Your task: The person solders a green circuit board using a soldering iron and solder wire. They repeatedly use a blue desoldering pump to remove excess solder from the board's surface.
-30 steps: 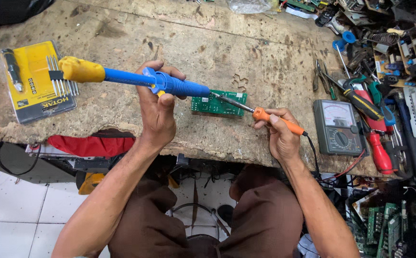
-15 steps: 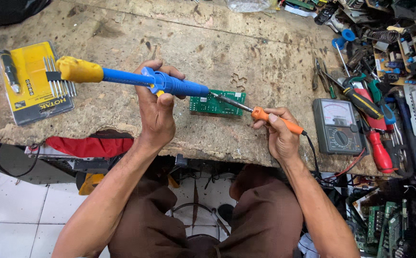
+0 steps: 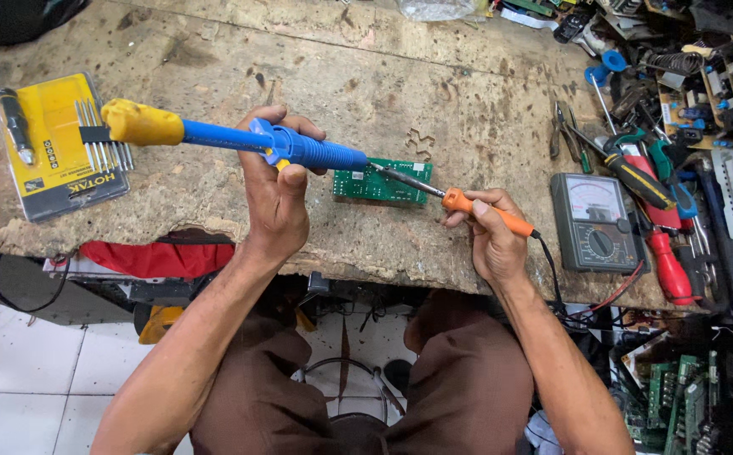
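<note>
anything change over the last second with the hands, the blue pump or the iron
Almost nothing. The left hand still grips the blue desoldering pump, the right hand still holds the orange soldering iron, both tips at the green circuit board. No grasp or release. The yellow tool pack and the multimeter stayed put.

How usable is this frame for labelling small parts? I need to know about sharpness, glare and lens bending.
Head view: evenly lit, no harsh glare; green circuit board and both tools look sharp; wide-lens bending curves the bench edge; clutter at the right is too small to tell apart.
</note>
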